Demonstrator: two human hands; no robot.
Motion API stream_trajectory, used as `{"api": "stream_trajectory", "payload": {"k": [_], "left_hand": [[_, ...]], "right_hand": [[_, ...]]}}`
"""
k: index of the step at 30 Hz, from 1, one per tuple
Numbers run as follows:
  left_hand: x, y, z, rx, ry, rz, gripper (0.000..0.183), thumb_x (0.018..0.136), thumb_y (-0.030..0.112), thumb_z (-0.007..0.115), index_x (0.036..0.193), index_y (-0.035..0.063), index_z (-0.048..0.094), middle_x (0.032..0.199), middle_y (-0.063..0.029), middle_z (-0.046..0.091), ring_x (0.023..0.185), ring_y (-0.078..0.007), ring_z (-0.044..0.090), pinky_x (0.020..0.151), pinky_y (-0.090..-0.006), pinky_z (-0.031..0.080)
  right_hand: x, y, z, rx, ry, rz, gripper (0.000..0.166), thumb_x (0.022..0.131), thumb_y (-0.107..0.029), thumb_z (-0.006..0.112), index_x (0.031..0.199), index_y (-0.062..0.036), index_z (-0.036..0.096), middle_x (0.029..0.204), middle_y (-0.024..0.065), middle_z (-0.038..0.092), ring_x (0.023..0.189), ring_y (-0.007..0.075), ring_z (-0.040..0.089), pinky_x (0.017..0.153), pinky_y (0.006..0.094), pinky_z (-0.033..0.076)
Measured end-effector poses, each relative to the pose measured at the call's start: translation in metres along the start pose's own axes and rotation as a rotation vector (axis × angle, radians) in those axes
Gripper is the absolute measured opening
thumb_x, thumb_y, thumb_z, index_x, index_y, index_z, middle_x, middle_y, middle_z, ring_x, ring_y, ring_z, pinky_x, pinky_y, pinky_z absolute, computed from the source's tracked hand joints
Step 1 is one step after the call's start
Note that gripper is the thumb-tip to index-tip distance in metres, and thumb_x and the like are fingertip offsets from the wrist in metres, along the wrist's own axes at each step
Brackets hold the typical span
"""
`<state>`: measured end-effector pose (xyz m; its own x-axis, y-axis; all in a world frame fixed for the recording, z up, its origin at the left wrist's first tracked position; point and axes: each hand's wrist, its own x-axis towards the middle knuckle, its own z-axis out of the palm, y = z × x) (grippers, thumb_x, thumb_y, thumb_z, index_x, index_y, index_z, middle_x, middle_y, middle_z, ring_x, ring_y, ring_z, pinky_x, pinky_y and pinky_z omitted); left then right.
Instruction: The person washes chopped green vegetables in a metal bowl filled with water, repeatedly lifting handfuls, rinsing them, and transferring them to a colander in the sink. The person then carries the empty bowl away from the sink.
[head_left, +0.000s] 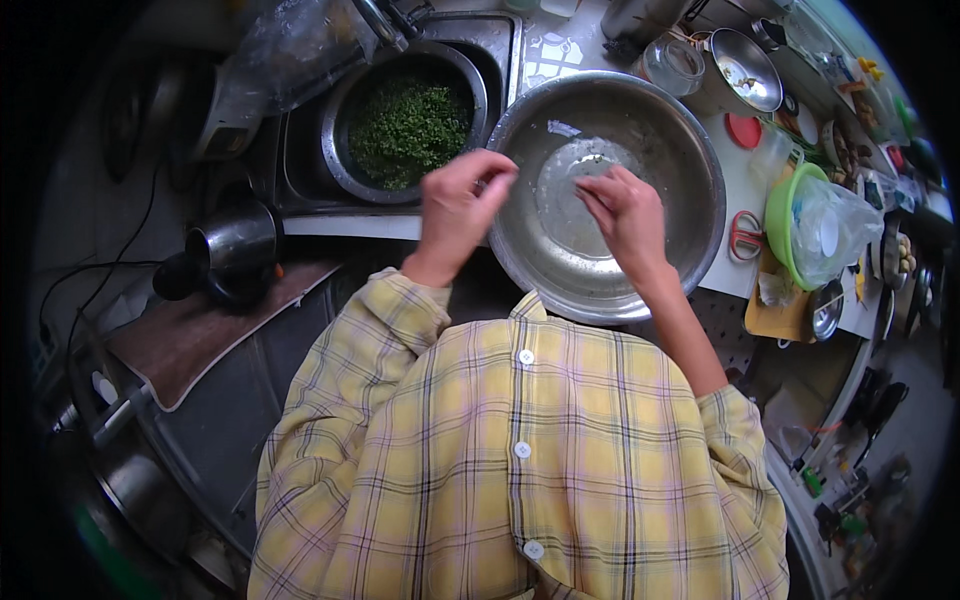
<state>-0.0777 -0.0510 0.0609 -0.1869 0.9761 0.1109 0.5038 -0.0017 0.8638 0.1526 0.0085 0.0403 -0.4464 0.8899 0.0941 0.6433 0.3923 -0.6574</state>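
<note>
My left hand (465, 204) is raised between the sink and the large steel basin, with thumb and fingers bent toward each other. Blur at its fingertips hides whether anything small lies between them. Over the large steel basin (675, 262) is my right hand (628, 214), its thumb and fingers pinched together; a small thing in the pinch cannot be made out. Clear water seems to cover the basin's bottom, and a small green bit (598, 158) shows there. Small green leaves (412, 131) fill much of a steel bowl (330, 154) in the sink, left of my hands.
A faucet (382, 22) and a clear plastic bag (300, 56) hang over the sink (514, 45). On the right counter are a glass jar (671, 67), a steel pan (746, 71), a red lid (743, 131), red-handled scissors (745, 235) and a green plastic bowl (778, 217).
</note>
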Motion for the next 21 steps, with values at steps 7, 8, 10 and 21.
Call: {"api": "stream_trajectory", "payload": {"k": [7, 8, 10, 21], "left_hand": [[0.032, -0.068, -0.076, -0.024, 0.310, -0.033, 0.022, 0.090, -0.001, 0.073, 0.111, 0.0017, 0.074, 0.108, -0.0066, 0.076, 0.091, -0.0147, 0.073, 0.080, -0.0269, 0.059], [0.037, -0.082, -0.080, 0.044, 0.242, -0.058, 0.026, 0.089, -0.001, 0.074, 0.115, 0.0026, 0.073, 0.115, -0.0078, 0.074, 0.094, -0.0167, 0.073, 0.081, -0.0280, 0.059], [0.040, -0.099, -0.091, 0.142, 0.178, -0.099, 0.036, 0.087, 0.000, 0.074, 0.122, 0.0059, 0.073, 0.131, -0.0101, 0.069, 0.102, -0.0196, 0.072, 0.081, -0.0295, 0.060], [0.050, -0.094, -0.092, 0.360, 0.070, -0.140, 0.044, 0.083, 0.009, 0.080, 0.126, 0.0111, 0.070, 0.117, -0.0129, 0.072, 0.105, -0.0278, 0.070, 0.091, -0.0382, 0.055]], "right_hand": [[0.103, -0.095, 0.076, 0.370, 0.238, -0.373, 0.015, 0.088, -0.017, 0.076, 0.102, -0.0091, 0.075, 0.090, 0.0108, 0.066, 0.081, 0.0317, 0.069, 0.068, 0.0435, 0.054], [0.115, -0.088, 0.096, 0.219, 0.105, -0.344, 0.019, 0.087, -0.016, 0.076, 0.105, -0.0098, 0.074, 0.097, 0.0112, 0.066, 0.089, 0.0325, 0.069, 0.072, 0.0452, 0.055], [0.132, -0.081, 0.125, -0.016, -0.078, -0.295, 0.023, 0.089, -0.015, 0.073, 0.112, -0.0103, 0.074, 0.102, 0.0127, 0.066, 0.094, 0.0351, 0.068, 0.078, 0.0467, 0.055], [0.122, -0.029, 0.016, 0.269, 0.163, -0.148, 0.016, 0.091, -0.021, 0.076, 0.101, -0.0084, 0.079, 0.092, 0.0109, 0.076, 0.076, 0.0242, 0.072, 0.073, 0.0355, 0.057]]}}
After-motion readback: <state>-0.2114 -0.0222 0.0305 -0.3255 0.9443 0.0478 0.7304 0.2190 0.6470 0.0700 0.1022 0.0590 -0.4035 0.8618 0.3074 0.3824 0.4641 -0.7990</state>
